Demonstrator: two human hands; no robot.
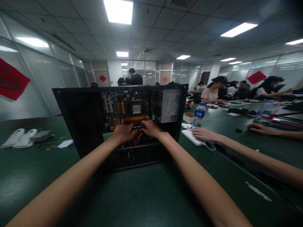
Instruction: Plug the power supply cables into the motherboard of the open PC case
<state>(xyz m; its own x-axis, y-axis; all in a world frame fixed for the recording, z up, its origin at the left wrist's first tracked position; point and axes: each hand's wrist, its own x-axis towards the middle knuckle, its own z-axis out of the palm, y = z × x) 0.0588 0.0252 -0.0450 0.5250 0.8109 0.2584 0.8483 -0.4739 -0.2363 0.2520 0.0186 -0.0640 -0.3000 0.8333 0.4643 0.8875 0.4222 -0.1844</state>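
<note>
An open black computer case lies before me on the green table, its inside facing me. Its motherboard shows a square silver processor socket area, and a grey power supply sits at the upper right. My left hand is closed at the lower edge of the motherboard, by the memory slots. Beside it my right hand is closed near the right end of the slots. Coloured cables hang between and below both hands. Whatever either hand's fingertips pinch is too small to name.
White slipper-like items and a grey box lie left. Right of the case are a small carton, a water bottle and a white device under another person's hand. More people sit farther right.
</note>
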